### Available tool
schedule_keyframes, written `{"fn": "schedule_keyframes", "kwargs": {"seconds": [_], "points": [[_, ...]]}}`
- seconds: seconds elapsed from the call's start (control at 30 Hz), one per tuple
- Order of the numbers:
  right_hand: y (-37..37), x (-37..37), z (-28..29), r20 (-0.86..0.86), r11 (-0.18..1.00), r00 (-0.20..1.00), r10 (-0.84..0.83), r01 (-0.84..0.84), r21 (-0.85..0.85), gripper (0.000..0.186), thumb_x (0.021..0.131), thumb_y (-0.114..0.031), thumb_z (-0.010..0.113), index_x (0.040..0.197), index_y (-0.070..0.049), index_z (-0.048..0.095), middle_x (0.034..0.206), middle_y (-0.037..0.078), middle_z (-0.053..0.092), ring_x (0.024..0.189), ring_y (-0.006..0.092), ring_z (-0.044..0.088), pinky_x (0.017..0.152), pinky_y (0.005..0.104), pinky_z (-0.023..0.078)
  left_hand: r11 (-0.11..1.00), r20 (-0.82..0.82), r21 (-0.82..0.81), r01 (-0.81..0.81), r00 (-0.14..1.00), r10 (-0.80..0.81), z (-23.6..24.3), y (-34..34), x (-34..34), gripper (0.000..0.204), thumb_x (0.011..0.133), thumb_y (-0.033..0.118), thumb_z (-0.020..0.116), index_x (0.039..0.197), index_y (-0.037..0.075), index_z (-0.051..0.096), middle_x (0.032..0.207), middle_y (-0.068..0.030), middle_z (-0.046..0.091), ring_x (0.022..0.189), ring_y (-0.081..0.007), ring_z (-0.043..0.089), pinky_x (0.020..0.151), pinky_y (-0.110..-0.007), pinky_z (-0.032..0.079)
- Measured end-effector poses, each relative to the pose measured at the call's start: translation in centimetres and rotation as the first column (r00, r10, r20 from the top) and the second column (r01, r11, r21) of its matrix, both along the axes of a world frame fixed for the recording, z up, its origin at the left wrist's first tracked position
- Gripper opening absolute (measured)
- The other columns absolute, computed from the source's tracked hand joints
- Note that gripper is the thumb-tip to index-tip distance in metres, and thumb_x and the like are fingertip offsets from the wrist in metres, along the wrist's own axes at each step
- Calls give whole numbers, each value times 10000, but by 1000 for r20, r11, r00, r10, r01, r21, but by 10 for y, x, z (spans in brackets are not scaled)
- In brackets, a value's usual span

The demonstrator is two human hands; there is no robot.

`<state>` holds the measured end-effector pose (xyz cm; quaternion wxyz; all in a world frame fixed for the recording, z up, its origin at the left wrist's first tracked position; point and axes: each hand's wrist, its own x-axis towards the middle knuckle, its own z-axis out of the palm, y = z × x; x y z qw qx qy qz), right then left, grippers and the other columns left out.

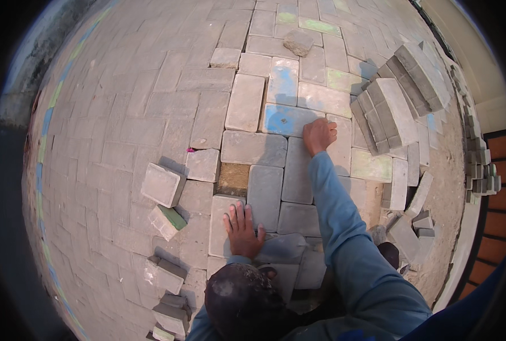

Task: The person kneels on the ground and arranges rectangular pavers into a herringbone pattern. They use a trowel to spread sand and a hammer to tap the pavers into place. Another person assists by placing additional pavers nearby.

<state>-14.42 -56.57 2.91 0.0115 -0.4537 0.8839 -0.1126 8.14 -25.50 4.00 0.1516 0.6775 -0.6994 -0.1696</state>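
Note:
My left hand (242,233) lies open, fingers spread, on a pale paving block (221,213) near the lower middle. Just above it is a square gap showing brown sand (233,179), bordered by rectangular blocks (264,202). My right hand (320,135), in a blue sleeve, reaches farther forward, fingers curled at the right end of a blue-stained block (281,120); whatever they grip, if anything, is too small or hidden to name. A dark rounded shape (241,301) at the bottom centre hides part of the paving.
Loose grey blocks lie in clusters at the upper right (386,116), lower right (409,233) and left (162,184). A broken piece (298,42) lies farther forward. More blocks are stacked along a ledge (480,170) at the right. A dark-edged wall (22,74) bounds the left.

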Motion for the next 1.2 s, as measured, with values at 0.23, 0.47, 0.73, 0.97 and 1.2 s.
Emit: {"fn": "schedule_keyframes", "kwargs": {"seconds": [0.23,0.47,0.73,0.97,1.2], "points": [[-22,-24,2,22,998,998,-61,61,-23,338,838,-183,608,1068,65,619,1127,243,578,1027,401,626,893,486,490,1000,49,3,3,999,-3,8,-11,-13,790,900,323,623,1556,-20,345,1656,-251,270,1555,-448,187,1233,-660,101],[113,-46,71,160,534,528,834,-845,6,260,878,-139,615,1100,-10,570,1097,217,562,930,381,655,772,478,532,1000,101,28,-15,995,12,1,-1,9,811,928,326,615,1589,-13,288,1681,-233,216,1576,-425,118,1255,-614,54],[356,-119,90,132,243,286,949,-931,274,569,948,-421,658,1368,-52,548,1221,208,589,1114,350,615,974,498,465,1000,28,-18,11,1000,-11,-10,-8,-10,746,959,293,595,1594,26,308,1691,-207,221,1578,-408,131,1261,-587,43],[332,-127,117,551,626,495,671,-777,-64,475,1032,-323,588,1389,-23,496,1185,194,629,1018,281,669,843,398,546,988,-1,-150,45,999,-46,-33,-4,8,661,972,239,574,1570,43,371,1670,-201,286,1560,-418,191,1248,-592,93],[210,-136,157,956,930,238,-169,-283,235,347,1052,-321,571,1197,-13,507,929,122,605,626,201,635,494,321,518,992,0,-125,15,1000,-15,-28,-8,2,671,958,250,601,1558,40,382,1663,-203,295,1555,-421,199,1248,-593,95]]}}
